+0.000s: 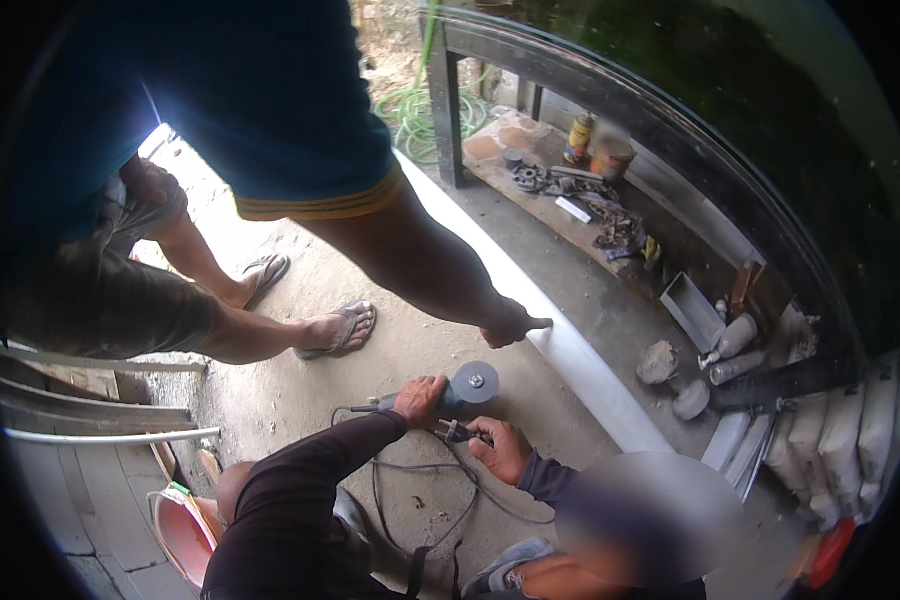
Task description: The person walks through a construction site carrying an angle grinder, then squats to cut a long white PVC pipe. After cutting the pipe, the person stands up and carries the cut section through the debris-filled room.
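Observation:
My left hand is closed over the body of an angle grinder lying on the concrete floor, its round grey disc facing up. Just right of it, my right hand grips a black power plug, prongs pointing left. A dark cord loops over the floor below both hands. Beyond them runs a long white pipe-like length, slanting from far left to near right. A standing co-worker in a blue top reaches down, a pointing hand at the white length.
The co-worker's sandalled foot stands left of the grinder. A pink bucket is at lower left. On the right, a dark-framed table stands over tools and cans; filled pale sacks are stacked nearby. A green hose lies coiled at the back.

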### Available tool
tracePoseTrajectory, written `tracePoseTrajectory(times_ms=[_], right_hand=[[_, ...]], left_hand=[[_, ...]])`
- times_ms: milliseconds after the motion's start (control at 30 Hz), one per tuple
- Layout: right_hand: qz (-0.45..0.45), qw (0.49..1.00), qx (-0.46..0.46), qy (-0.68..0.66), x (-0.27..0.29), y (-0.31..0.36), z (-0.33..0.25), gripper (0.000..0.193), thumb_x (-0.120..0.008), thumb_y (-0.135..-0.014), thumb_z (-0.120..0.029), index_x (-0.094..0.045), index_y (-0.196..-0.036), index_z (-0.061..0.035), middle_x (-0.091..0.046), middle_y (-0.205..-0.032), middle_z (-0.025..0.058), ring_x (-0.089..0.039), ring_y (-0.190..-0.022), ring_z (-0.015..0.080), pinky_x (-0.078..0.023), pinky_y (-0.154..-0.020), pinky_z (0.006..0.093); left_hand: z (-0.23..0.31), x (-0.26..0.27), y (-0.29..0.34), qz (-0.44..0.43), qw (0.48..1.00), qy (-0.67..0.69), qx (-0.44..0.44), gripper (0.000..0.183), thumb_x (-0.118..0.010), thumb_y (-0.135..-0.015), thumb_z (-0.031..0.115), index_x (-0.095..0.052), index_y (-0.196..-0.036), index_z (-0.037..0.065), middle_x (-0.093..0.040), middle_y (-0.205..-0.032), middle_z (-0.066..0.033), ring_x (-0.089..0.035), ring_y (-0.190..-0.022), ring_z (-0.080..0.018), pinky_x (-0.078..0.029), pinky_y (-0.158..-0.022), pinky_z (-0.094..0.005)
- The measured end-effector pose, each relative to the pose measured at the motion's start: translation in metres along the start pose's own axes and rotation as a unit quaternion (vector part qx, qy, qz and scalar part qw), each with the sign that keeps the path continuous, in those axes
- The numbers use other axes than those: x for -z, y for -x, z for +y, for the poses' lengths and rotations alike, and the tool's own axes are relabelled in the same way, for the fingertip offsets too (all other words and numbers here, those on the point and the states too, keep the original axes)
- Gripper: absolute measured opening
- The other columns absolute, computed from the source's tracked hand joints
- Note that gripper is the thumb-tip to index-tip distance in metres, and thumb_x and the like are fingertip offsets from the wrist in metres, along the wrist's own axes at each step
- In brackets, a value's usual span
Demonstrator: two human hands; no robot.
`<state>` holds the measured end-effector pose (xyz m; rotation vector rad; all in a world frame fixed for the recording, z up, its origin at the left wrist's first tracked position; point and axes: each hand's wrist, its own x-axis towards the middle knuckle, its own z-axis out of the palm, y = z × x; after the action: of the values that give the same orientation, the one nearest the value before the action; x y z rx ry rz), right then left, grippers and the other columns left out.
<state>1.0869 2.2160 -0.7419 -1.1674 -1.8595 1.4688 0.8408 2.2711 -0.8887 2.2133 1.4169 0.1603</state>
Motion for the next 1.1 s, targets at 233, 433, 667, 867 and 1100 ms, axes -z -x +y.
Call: tracePoseTrajectory(times_ms=[233,433,667,867,1100], right_hand=[[0.023,1.0,0.002,0.01,0.006,0.014,0.006,0.045,-0.059,-0.092,-0.045,-0.061,-0.099,-0.0003,-0.066,-0.087,0.0195,-0.068,-0.082,0.035,-0.051,-0.073,0.0396],[0.02,0.999,-0.015,-0.022,0.0,0.014,0.022,0.051,-0.059,-0.093,-0.05,-0.064,-0.098,-0.0001,-0.067,-0.084,0.0186,-0.069,-0.081,0.03,-0.051,-0.072,0.0383],[0.014,0.997,-0.06,-0.049,0.001,0.012,0.02,0.039,-0.062,-0.095,-0.038,-0.063,-0.1,0.0012,-0.065,-0.078,0.0093,-0.063,-0.07,0.0135,-0.052,-0.067,0.0329],[0.033,0.977,-0.126,-0.167,0.01,0.014,0.007,0.026,-0.054,-0.098,-0.02,-0.061,-0.109,0.0018,-0.065,-0.078,0.0044,-0.06,-0.066,0.0089,-0.052,-0.062,0.0269],[0.113,0.9,-0.163,-0.389,0.023,-0.002,0.002,0.023,-0.054,-0.099,-0.023,-0.054,-0.112,-0.0042,-0.068,-0.088,0.0101,-0.064,-0.067,0.0148,-0.054,-0.057,0.029]], left_hand=[[0.003,-0.006,-0.007,0.003,1.0,-0.012,-0.011,0.064,-0.081,-0.067,0.027,-0.047,-0.117,0.006,-0.062,-0.103,-0.0193,-0.061,-0.102,-0.0383,-0.05,-0.085,-0.0478],[0.002,-0.013,-0.007,0.0,1.0,-0.021,-0.023,0.065,-0.079,-0.063,0.015,-0.046,-0.119,0.005,-0.061,-0.102,-0.0196,-0.059,-0.101,-0.0397,-0.05,-0.085,-0.0477],[0.005,-0.014,-0.007,-0.016,1.0,-0.019,-0.009,0.068,-0.083,-0.063,0.023,-0.045,-0.117,0.005,-0.061,-0.104,-0.0188,-0.059,-0.103,-0.0381,-0.05,-0.086,-0.0468],[-0.004,-0.012,0.0,-0.032,0.999,-0.02,-0.027,0.083,-0.081,-0.071,0.037,-0.041,-0.135,0.003,-0.063,-0.11,-0.0208,-0.06,-0.108,-0.0404,-0.05,-0.09,-0.0472],[-0.047,0.011,-0.033,-0.007,0.998,0.009,0.068,0.046,-0.073,-0.075,0.028,-0.066,-0.114,0.005,-0.07,-0.102,-0.0241,-0.068,-0.097,-0.0378,-0.055,-0.081,-0.0463]])
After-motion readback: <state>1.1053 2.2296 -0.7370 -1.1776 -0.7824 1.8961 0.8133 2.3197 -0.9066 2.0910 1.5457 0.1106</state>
